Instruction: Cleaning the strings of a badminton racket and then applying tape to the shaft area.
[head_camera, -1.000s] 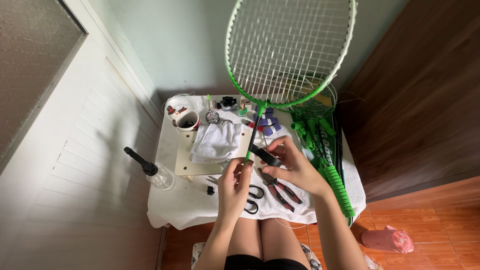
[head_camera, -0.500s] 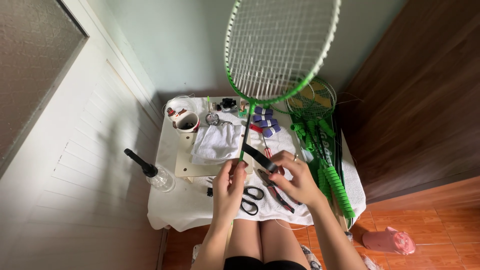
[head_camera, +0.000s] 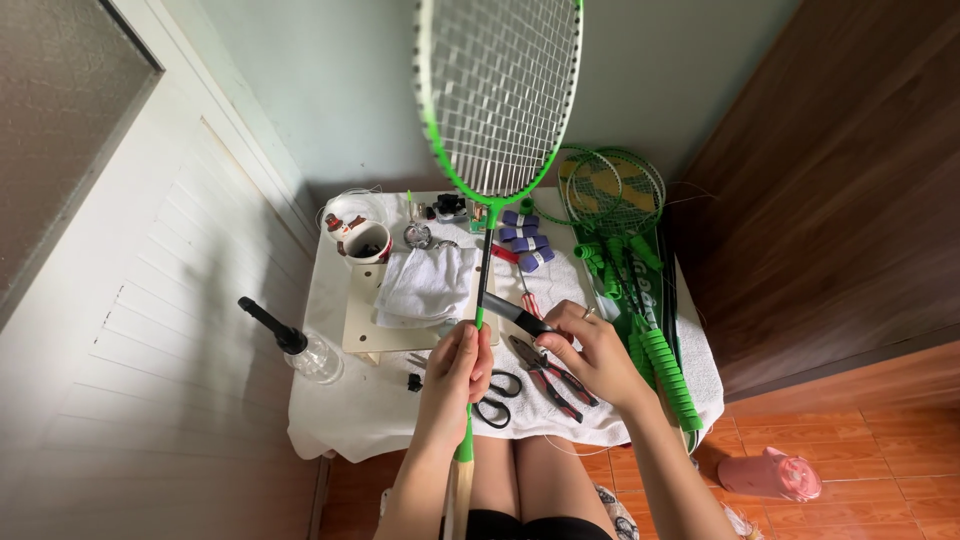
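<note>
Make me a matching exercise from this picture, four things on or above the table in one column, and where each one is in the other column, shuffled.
Things:
1. scissors
2. folded white towel
3. purple grip rolls
4. spare green rackets

Places:
A. along the table's right side
B. on the wooden board
C. near the table's front edge, between the two hands
D. at the back of the table, right of the held racket's shaft

Pairs: 1-C, 2-B, 3-D, 4-A

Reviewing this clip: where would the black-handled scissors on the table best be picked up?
By the finger loops of the scissors, from above on the person's side. They lie flat on the white cloth, loops nearest the person, just beside the left hand.
</note>
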